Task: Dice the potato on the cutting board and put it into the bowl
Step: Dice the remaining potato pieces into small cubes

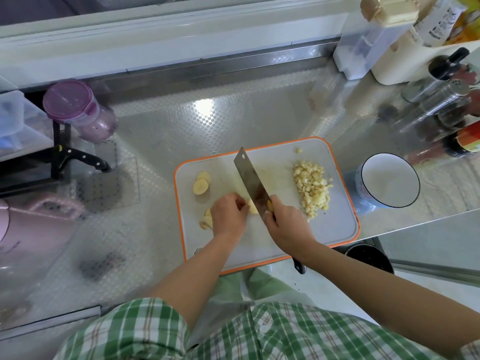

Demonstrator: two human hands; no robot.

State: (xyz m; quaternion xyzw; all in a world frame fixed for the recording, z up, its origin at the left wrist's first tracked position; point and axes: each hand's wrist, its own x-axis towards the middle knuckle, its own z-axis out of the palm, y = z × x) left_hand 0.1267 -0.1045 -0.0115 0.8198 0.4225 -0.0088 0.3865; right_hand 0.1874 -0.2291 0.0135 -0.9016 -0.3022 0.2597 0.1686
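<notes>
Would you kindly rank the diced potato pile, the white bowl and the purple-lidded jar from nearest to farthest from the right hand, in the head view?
1. Pile of pale diced potato, on the orange-edged cutting board, beside the right hand.
2. White round bowl with a dark rim, off the board, farther right.
3. Purple-lidded plastic jar, far left at the back.

Cutting board (335,224): white, orange rim. Diced potato (313,185): pale yellow. Bowl (363,175): white inside, blue outside. Surface (161,131): silver, checkered embossing. Shirt (285,333): green-white plaid.
</notes>
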